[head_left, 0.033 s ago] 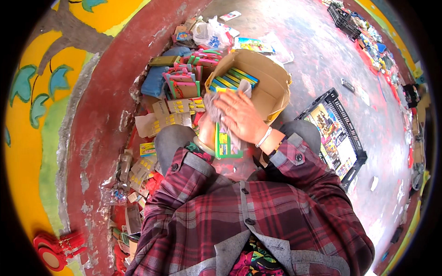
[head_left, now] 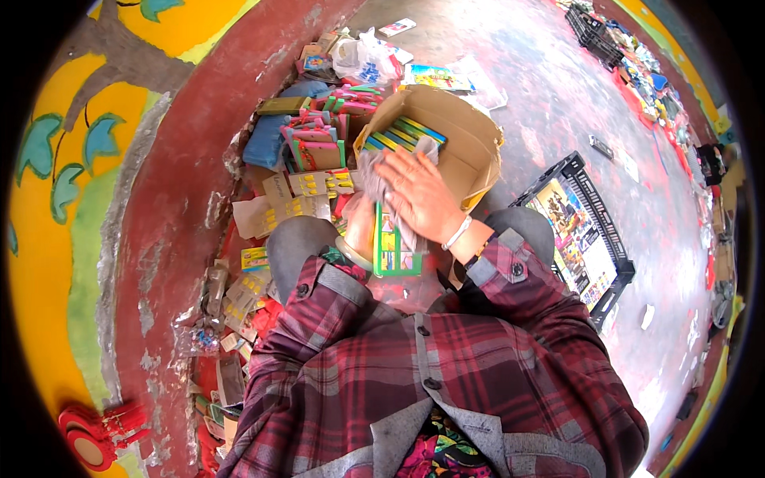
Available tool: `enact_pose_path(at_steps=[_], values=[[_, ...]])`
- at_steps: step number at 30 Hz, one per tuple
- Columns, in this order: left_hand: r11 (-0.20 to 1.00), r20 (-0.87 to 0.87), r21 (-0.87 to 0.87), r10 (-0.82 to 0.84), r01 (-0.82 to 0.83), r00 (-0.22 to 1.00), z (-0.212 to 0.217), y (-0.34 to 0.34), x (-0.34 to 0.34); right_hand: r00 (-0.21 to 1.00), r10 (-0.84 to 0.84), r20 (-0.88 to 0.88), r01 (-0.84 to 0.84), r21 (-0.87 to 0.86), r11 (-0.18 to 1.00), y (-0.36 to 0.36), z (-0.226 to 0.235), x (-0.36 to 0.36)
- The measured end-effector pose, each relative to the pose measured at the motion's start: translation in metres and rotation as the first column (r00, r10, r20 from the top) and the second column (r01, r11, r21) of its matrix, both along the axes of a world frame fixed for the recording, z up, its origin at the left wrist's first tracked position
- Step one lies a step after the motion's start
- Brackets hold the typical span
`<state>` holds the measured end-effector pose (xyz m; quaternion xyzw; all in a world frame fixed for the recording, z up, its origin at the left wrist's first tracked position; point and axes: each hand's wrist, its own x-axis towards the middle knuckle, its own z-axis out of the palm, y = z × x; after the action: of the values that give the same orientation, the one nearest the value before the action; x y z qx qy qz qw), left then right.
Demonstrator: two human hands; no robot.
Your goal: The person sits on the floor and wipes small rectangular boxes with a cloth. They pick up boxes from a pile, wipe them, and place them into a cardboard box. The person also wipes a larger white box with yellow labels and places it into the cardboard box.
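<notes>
My left hand (head_left: 361, 227) grips the side of a flat, green-edged box (head_left: 397, 264) with coloured pictures on its face. Its fingers are partly hidden behind the box and a cloth. A greyish-pink cloth (head_left: 373, 171) lies over the upper part of the box. My right hand (head_left: 422, 195) presses down on this cloth, its fingers stretched out and holding it against the box. Just beyond both hands stands an open cardboard carton (head_left: 470, 163), with several blue, yellow and green flat boxes (head_left: 402, 135) lined up at its left side.
Pink and green flat cases (head_left: 319, 151) are stacked left of the carton. Opened card packs (head_left: 291, 209) and small packets lie along the red wall base. To the right, a black crate (head_left: 586, 239) holds a printed sheet. Plastic bags (head_left: 366, 57) lie at the back.
My right hand and the cloth have shifted very slightly on the box. The box's lower edge has dropped a little toward me.
</notes>
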<state>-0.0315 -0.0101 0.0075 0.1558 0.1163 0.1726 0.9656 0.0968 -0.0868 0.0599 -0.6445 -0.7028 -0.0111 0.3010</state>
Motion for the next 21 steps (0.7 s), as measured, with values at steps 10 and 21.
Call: enact_pose_path(at_steps=[10,21], values=[[0.978,0.193,-0.204,0.087,-0.047,0.977,-0.006,0.009,-0.008,0.989,0.142,-0.038,-0.138,0.088,0.986,-0.006,-0.016,-0.009],[0.996,0.288,-0.032,-0.07,0.082,0.955,0.009,0.012,-0.013,0.972,0.233,0.032,-0.234,0.013,0.972,-0.017,-0.007,-0.024]])
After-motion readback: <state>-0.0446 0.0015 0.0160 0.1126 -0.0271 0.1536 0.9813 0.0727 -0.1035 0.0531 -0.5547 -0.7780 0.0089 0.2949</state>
